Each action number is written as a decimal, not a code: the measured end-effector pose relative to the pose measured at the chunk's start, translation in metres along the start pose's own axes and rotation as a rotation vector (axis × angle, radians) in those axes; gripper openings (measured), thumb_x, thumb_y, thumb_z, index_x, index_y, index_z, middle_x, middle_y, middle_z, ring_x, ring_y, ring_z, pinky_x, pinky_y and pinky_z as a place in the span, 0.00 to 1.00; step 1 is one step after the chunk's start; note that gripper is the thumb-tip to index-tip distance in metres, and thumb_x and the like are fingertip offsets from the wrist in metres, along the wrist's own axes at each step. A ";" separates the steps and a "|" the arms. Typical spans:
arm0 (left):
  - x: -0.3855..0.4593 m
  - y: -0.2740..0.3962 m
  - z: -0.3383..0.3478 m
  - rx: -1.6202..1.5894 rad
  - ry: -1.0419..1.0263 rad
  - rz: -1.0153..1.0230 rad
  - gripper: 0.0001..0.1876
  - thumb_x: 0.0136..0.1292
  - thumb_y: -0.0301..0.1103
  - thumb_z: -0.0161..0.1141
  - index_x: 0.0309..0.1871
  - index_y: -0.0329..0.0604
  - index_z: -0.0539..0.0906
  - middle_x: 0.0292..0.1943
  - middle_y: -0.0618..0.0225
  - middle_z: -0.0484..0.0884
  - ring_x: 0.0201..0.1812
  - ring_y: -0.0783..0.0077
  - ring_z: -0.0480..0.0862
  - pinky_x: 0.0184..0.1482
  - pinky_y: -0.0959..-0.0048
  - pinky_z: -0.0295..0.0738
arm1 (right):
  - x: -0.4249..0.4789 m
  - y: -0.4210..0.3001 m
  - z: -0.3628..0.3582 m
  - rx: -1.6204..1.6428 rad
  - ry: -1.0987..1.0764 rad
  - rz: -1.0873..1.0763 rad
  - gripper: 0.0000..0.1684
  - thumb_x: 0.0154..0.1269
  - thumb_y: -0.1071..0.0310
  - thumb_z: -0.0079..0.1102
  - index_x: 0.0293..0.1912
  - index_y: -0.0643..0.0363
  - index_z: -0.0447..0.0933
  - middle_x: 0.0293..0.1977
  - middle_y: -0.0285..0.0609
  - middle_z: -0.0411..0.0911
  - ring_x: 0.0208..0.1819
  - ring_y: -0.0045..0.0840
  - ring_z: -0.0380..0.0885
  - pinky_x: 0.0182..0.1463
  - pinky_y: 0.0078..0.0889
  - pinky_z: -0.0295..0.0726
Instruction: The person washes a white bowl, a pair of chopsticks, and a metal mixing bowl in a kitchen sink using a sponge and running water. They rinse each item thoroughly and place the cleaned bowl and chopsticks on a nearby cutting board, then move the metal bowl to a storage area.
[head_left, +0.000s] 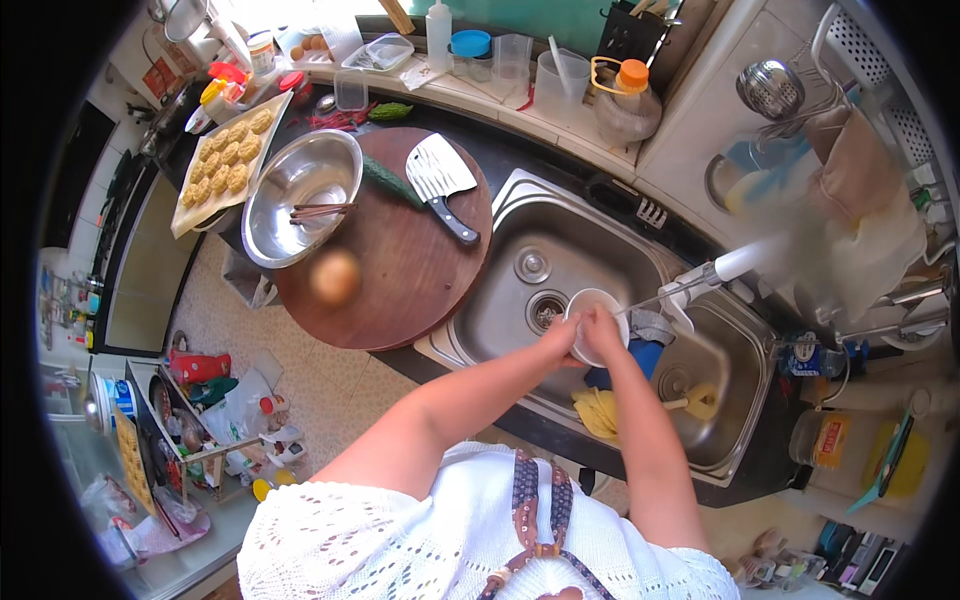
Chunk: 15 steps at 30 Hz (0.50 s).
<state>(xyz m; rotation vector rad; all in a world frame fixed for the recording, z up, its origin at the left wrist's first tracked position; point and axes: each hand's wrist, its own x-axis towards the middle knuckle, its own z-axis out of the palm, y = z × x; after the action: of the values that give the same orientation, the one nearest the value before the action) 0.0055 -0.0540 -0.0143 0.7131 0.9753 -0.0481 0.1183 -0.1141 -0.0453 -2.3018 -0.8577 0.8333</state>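
Observation:
My left hand (564, 342) grips the side of a white bowl (584, 295) over the left basin of a steel double sink (495, 277). Inside the bowl is my right hand (602, 334), its fingertips hidden, so its grip is unclear. A thin stream, apparently water, runs from the white faucet (701, 282) to the bowl. Beside my right hand are a grey scrubbing pad (651, 327) and a blue thing (645, 355), partly covered by my arm. A yellow cloth (596, 412) hangs at the sink's front edge.
Left of the sink, a round wooden chopping board (390, 300) bears a cleaver (442, 180), a cucumber (391, 181) and a blurred brown round thing (335, 277). A steel basin (277, 187) overlaps it. Beyond lies a tray of dough pieces (225, 161). A jug (628, 109) stands on the ledge.

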 end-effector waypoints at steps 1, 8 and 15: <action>-0.004 0.003 0.011 -0.037 0.016 -0.018 0.25 0.68 0.52 0.41 0.62 0.47 0.60 0.54 0.56 0.72 0.46 0.55 0.81 0.37 0.56 0.83 | 0.002 0.005 0.006 0.204 -0.100 -0.023 0.12 0.64 0.67 0.50 0.41 0.65 0.73 0.33 0.47 0.80 0.36 0.34 0.79 0.39 0.35 0.77; -0.005 0.004 0.005 -0.015 -0.069 0.038 0.23 0.70 0.51 0.39 0.61 0.47 0.63 0.54 0.58 0.73 0.53 0.57 0.77 0.43 0.51 0.81 | 0.006 0.014 0.006 0.007 0.130 -0.125 0.10 0.63 0.67 0.46 0.37 0.61 0.76 0.32 0.57 0.79 0.33 0.49 0.77 0.37 0.45 0.76; 0.018 0.013 -0.023 -0.081 -0.015 0.004 0.22 0.67 0.40 0.43 0.60 0.38 0.66 0.52 0.55 0.75 0.50 0.55 0.79 0.45 0.52 0.80 | -0.058 -0.018 -0.036 -0.066 0.527 -0.231 0.14 0.60 0.68 0.50 0.45 0.62 0.73 0.40 0.56 0.77 0.44 0.47 0.76 0.46 0.42 0.75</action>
<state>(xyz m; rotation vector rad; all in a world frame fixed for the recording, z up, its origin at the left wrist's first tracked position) 0.0033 -0.0255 -0.0297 0.6397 0.9560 -0.0104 0.1017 -0.1533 0.0108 -2.2589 -0.8864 0.0861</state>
